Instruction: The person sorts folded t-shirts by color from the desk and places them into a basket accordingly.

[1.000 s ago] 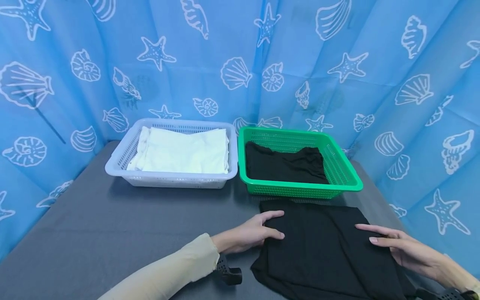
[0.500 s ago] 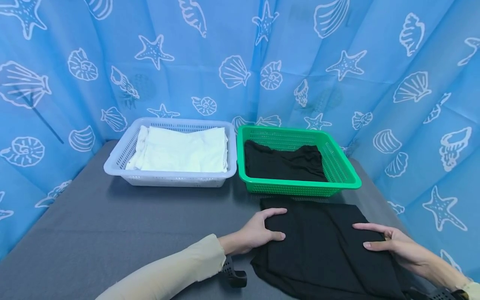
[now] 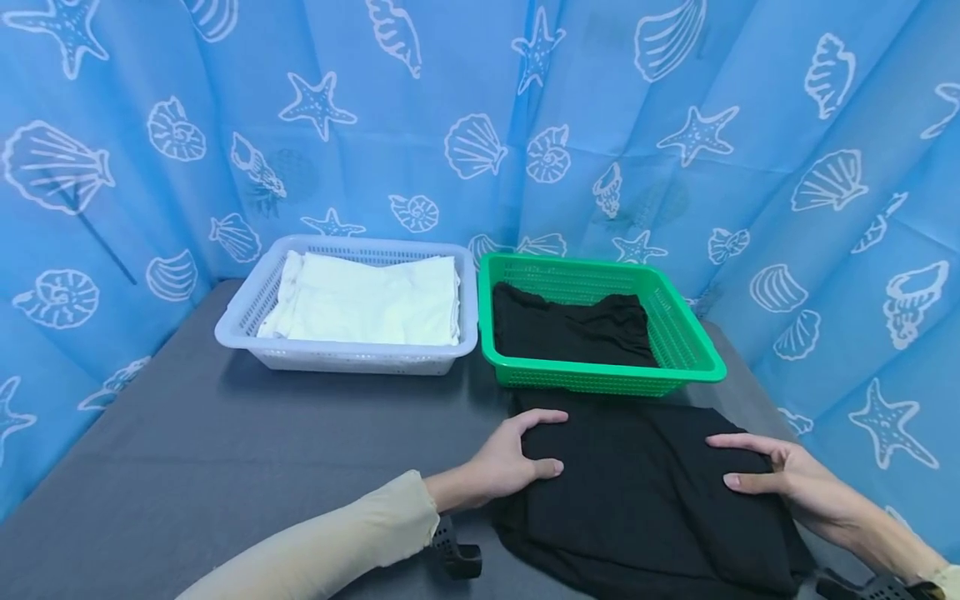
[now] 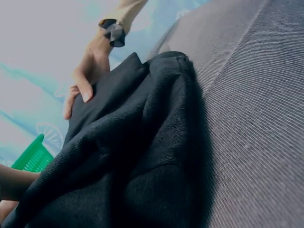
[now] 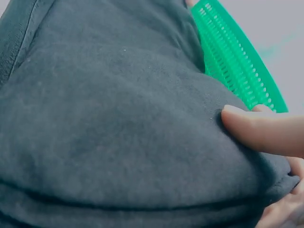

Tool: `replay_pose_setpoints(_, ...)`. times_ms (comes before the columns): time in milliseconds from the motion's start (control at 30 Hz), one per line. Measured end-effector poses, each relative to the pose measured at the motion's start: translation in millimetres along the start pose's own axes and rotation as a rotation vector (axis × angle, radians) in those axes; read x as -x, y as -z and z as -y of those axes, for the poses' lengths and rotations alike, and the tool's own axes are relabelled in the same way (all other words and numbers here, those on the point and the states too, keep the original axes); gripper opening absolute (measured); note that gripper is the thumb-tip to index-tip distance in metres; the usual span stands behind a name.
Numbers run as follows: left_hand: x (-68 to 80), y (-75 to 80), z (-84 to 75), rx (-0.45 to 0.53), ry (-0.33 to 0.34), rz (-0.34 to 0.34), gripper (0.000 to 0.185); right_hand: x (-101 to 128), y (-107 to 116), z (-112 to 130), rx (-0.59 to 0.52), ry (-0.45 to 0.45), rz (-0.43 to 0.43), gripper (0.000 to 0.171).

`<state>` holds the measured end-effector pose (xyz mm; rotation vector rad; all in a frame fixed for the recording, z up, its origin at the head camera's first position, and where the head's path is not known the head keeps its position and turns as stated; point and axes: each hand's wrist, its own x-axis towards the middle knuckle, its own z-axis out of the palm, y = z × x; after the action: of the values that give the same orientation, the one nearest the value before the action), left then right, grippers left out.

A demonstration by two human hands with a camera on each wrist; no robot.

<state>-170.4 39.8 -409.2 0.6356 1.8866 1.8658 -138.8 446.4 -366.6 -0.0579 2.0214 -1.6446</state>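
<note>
A folded black garment [image 3: 637, 500] is in front of the green basket in the head view, its far edge close to the basket's near wall. My left hand [image 3: 506, 462] grips its left side, thumb and index finger on top, the other fingers hidden. At the opposite side my right hand [image 3: 810, 487] holds the edge. The right wrist view shows the right thumb [image 5: 261, 130] on top of the black cloth [image 5: 123, 128] and fingers under its layered edge. In the left wrist view, the garment [image 4: 118, 142] stands up in soft folds above the grey surface.
The green basket [image 3: 600, 375] holds another folded black garment [image 3: 570, 329]. Beside it on the left, a pale basket [image 3: 345, 354] contains folded white cloth [image 3: 375, 300]. Both sit at the back of the grey table [image 3: 225, 467], before a blue seashell-print curtain [image 3: 450, 83].
Both hands have shifted the black garment slightly, its far edge rising nearer to the green basket and its near right corner drawing inward. The baskets stay in place.
</note>
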Motion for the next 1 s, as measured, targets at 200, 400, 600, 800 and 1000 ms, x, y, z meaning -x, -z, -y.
replay_pose_setpoints(200,11.5,10.8,-1.9,0.009,-0.034,0.036,0.058,0,-14,17,0.083,0.032,-0.04,0.042)
replay_pose_setpoints(400,28.6,23.9,-15.4,0.005,-0.086,0.042,0.058,2,-27,38,0.17,0.071,-0.08,0.045)
replay_pose_setpoints(600,40.4,34.7,-34.5,-0.022,-0.118,0.047,0.06,0,-38,57,0.169,0.127,-0.04,0.045)
replay_pose_setpoints(800,45.6,40.3,-49.0,-0.034,-0.171,0.048,0.062,-9,-50,80,0.173,0.24,0.03,0.045)
replay_pose_setpoints(1000,54.8,47.2,-62.2,-0.031,-0.189,0.033,0.062,-9,-57,99,0.201,0.322,0.06,0.048)
